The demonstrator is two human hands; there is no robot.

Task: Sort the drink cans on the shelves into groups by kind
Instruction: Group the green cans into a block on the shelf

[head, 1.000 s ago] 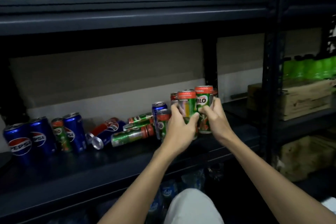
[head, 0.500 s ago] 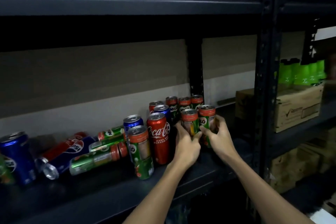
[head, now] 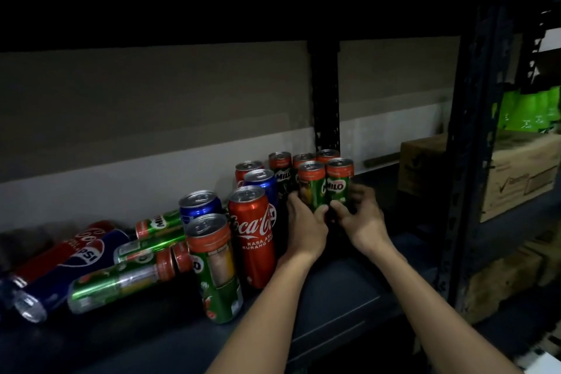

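Note:
Two green Milo cans stand side by side on the dark shelf [head: 349, 282]. My left hand [head: 305, 226] grips the left Milo can [head: 311, 184]; my right hand [head: 361, 218] grips the right Milo can [head: 339, 181]. Behind them stand three more Milo cans [head: 280, 168]. To the left stand a red Coca-Cola can [head: 253, 231], a blue can [head: 261, 184], another blue can [head: 198, 205] and a Milo can [head: 215, 267]. Further left, a Pepsi can [head: 60, 267] and several Milo cans [head: 121, 278] lie on their sides.
A black shelf post [head: 473, 146] stands at the right, another post [head: 326, 94] at the back. Beyond it are cardboard boxes [head: 516, 173] with green bottles [head: 531, 109] on top. A shelf board overhangs above.
The camera has moved closer and lower. Both hands still hold the two Milo cans, now set down in front of the Milo group at the back right.

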